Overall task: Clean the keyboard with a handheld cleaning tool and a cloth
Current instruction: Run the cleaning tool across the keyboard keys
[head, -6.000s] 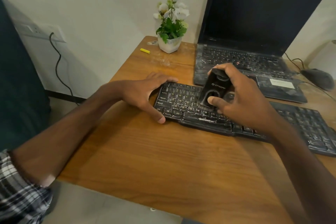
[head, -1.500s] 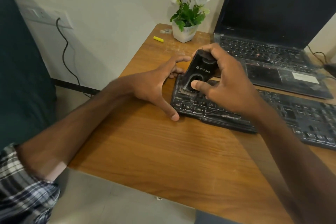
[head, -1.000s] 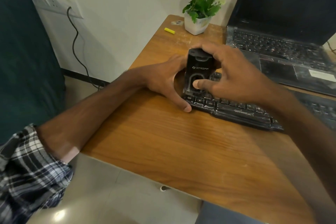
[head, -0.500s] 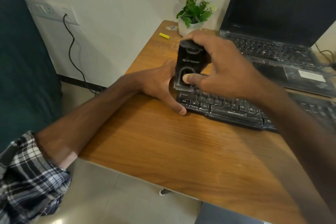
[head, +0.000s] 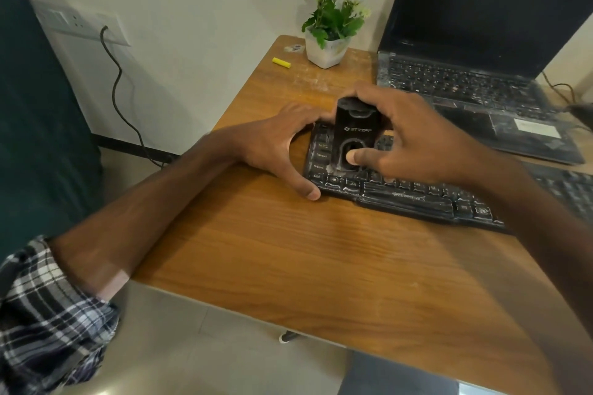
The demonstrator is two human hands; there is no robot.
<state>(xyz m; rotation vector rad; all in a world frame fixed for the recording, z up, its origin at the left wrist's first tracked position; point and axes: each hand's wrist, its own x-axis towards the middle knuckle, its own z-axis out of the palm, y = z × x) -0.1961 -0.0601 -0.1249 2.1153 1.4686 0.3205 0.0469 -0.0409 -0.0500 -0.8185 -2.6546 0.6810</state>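
A dusty black keyboard (head: 404,199) lies across the wooden table (head: 321,260). My right hand (head: 414,141) grips a black handheld cleaning tool (head: 354,131), its lower end pressed on the keys near the keyboard's left end, my thumb over the tool's round opening. My left hand (head: 276,147) holds the keyboard's left edge, thumb on the front corner and fingers at the back corner. No cloth is in view.
An open dusty laptop (head: 475,80) stands behind the keyboard at the right. A white pot of flowers (head: 327,48) and a small yellow object (head: 281,62) sit at the table's far left corner. A wall socket with a black cable (head: 117,83) is at left.
The cleaning tool was lifted just above the keys half a second ago; it has come back down onto the left end of the keyboard. My left hand has stayed on the keyboard's left edge.
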